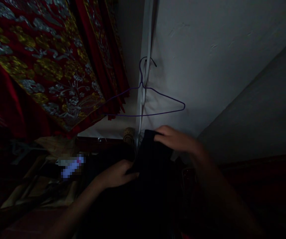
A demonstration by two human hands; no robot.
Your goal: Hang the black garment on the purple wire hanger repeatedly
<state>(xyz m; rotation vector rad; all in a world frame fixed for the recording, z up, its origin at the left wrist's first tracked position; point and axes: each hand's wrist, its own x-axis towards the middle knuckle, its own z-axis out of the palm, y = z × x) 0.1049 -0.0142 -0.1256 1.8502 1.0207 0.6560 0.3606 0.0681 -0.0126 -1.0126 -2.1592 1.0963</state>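
Both hands grip a dark garment [155, 166] whose exact kind the dim light hides. My right hand [171, 136] pinches its upper edge, thumb and fingers closed on the cloth. Lower and to the left, my left hand [120, 173] holds the same cloth between thumb and fingers. Just above the hands hangs a purple wire hanger [165, 114] with nothing on it. Its hook is at a pale strip or cord [148, 39] running down the wall. The lower part of the garment merges into the darkness.
Red cloth [55, 63] with gold and silver embroidery hangs at the upper left, behind the hanger's left end. A pale wall [207, 66] stands behind. At the lower left lie dim items, including a blurred bluish packet [72, 167]. A small brownish object [128, 134] stands by the wall.
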